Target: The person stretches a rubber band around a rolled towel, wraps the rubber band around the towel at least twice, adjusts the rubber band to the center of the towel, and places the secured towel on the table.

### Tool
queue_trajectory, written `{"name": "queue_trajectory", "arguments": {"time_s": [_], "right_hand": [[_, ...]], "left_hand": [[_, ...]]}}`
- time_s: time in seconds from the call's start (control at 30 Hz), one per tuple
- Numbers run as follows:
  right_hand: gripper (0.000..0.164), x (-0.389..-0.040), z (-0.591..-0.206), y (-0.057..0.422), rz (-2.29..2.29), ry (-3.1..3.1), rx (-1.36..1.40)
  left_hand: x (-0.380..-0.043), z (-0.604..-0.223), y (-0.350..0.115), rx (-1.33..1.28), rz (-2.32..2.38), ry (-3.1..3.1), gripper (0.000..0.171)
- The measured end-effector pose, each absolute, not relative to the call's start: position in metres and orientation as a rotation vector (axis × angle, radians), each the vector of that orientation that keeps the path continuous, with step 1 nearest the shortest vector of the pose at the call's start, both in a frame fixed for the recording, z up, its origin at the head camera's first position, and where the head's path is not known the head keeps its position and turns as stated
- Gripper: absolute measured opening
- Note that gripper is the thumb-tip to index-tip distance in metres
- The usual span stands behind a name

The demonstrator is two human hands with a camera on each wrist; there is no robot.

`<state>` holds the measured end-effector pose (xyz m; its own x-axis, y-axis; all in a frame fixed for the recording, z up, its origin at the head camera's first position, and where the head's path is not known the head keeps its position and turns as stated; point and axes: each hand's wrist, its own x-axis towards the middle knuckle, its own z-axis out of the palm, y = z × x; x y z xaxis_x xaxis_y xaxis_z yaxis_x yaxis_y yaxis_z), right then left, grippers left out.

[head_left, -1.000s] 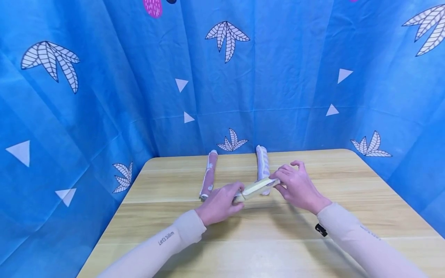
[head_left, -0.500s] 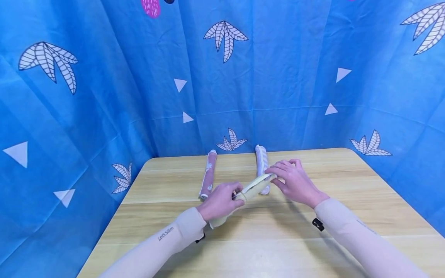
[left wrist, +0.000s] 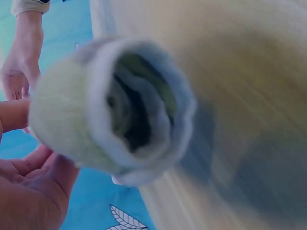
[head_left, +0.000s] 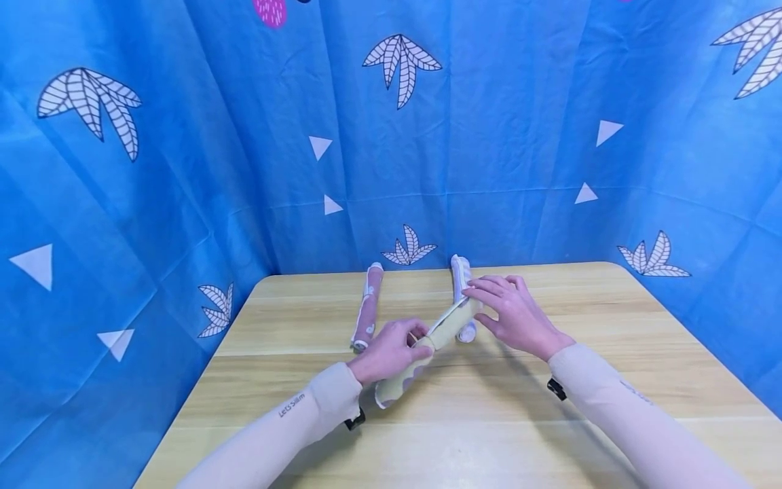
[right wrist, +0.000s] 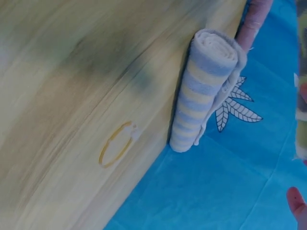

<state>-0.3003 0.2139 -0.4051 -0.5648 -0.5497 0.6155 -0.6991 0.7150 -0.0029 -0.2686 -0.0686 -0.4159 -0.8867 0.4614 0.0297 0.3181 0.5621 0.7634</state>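
A pale yellow-green rolled towel [head_left: 449, 326] with purple patches slants above the table between the two hands. The left hand [head_left: 391, 350] pinches it near its middle, thumb on the near side. In the left wrist view, the roll's open spiral end [left wrist: 139, 105] points toward the camera, blurred. The right hand [head_left: 510, 316] holds the far end, fingers over the top and thumb beneath; only a bit of it shows at the edge of the right wrist view. A loose edge of cloth runs along the roll's upper side.
Behind lie a pink rolled towel [head_left: 368, 309] at left and a purple-and-white striped rolled towel [right wrist: 199, 96] at right, on the wooden table [head_left: 550, 435]. A yellow rubber band [right wrist: 115, 143] lies near the striped one. A blue patterned curtain [head_left: 489, 136] hangs round the table.
The yellow-green roll has tilted and turned, so its near end now shows below the left hand. The right hand has shifted slightly left along with it. The other rolls stay put.
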Motion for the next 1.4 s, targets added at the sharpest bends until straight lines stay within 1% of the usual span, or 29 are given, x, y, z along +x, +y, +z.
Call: {"name": "queue_trajectory", "arguments": {"time_s": [0.1,0.17,0.3,0.53,0.67,0.77,0.9,1.03,1.2,1.4], "right_hand": [[0.057,-0.302,-0.406,0.214,0.272,-2.329,0.936],[0.053,-0.303,-0.407,0.214,0.241,-2.311,0.929],[0.044,-0.304,-0.407,0.214,0.226,-2.258,0.926],[0.036,-0.3,-0.406,0.21,0.246,-2.202,0.933],[0.037,-0.297,-0.403,0.209,0.268,-2.179,0.932],[0.038,-0.297,-0.401,0.211,0.285,-2.166,0.931],[0.038,-0.297,-0.402,0.215,0.298,-2.174,0.921],[0.037,-0.297,-0.405,0.219,0.318,-2.205,0.902],[0.038,-0.296,-0.407,0.217,0.324,-2.204,0.909],[0.038,-0.295,-0.405,0.21,0.339,-2.157,0.946]], "left_hand": [[-0.268,-0.417,-0.068,0.74,1.282,2.575,0.026],[-0.267,-0.417,-0.068,0.833,1.287,2.565,0.026],[-0.267,-0.419,-0.068,1.016,1.22,2.632,0.02],[-0.268,-0.424,-0.068,1.124,1.115,2.727,0.016],[-0.267,-0.426,-0.067,1.209,1.089,2.769,0.021],[-0.266,-0.428,-0.067,1.192,1.11,2.792,0.023],[-0.267,-0.429,-0.069,1.091,1.186,2.795,0.02],[-0.267,-0.426,-0.07,1.064,1.212,2.796,0.022],[-0.267,-0.424,-0.071,1.138,1.127,2.797,0.016],[-0.267,-0.428,-0.069,1.28,0.994,2.781,0.016]]}}
